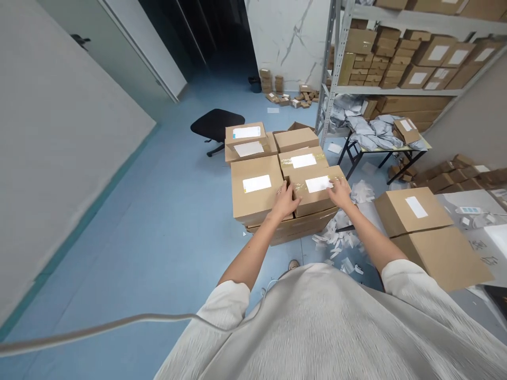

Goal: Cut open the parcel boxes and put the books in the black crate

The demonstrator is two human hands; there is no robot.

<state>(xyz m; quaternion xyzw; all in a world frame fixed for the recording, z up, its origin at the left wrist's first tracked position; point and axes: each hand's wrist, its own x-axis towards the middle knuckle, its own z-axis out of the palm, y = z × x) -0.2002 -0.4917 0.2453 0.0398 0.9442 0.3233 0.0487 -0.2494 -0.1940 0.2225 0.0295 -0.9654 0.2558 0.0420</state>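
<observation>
Right now, has the front box (317,201) at the four o'clock corner of the pile (304,228). Sets the left grip (284,202) at the box's nine o'clock edge, half open, with fingers curled by the gap before the next box (253,200); cannot tell a firm hold from a mere touch. Lays the right grip (339,194) over the top toward three o'clock, open, with bent fingers and with fingertips at the end of a white label (317,184). Has a rear box (292,171) just beyond at eleven o'clock, and a chair (217,124) well apart at ten. Faces shelves (396,91) at one, and at two a worktop (426,146) under silvery bags (372,128). Has paper scraps (346,237) strewn between four and five, and big boxes (390,208) farther off at four.
</observation>
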